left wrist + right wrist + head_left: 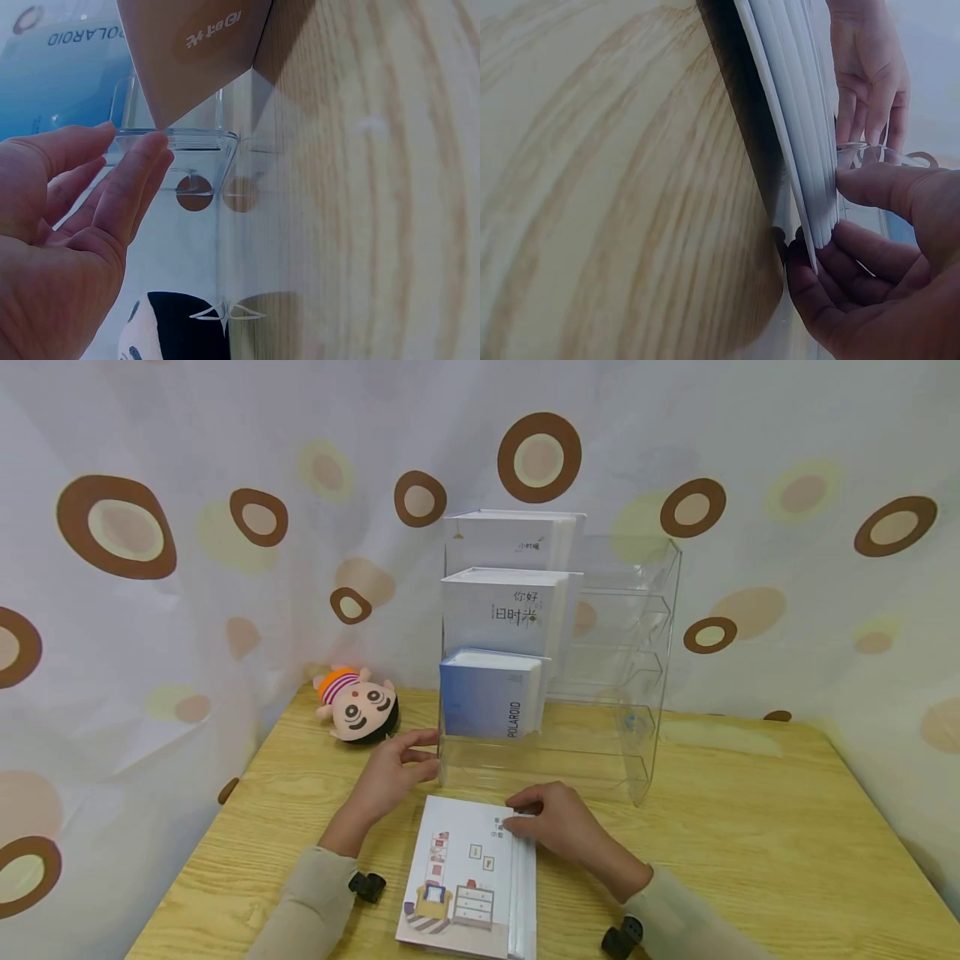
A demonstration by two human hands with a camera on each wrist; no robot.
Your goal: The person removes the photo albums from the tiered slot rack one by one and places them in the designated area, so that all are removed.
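A white book (457, 868) with a drawing of an armchair and a chest of drawers on its cover is in front of the clear rack (577, 762). My right hand (562, 827) grips its far right corner, thumb on the top cover and fingers curled underneath. A shadowed gap shows between book and table in the right wrist view. My left hand (390, 777) reaches the rack's lower left edge, and its fairly straight fingertips touch the clear plastic. In the left wrist view, the book's corner (191, 60) hangs close above those fingertips.
The rack's left side holds a blue POLAROID book (480, 697), a white book (480, 618) behind it and another white book (491, 547) at the top. Left of the rack lies a plush doll (358, 706). A spotted curtain (787, 435) hangs behind the wooden table (750, 843).
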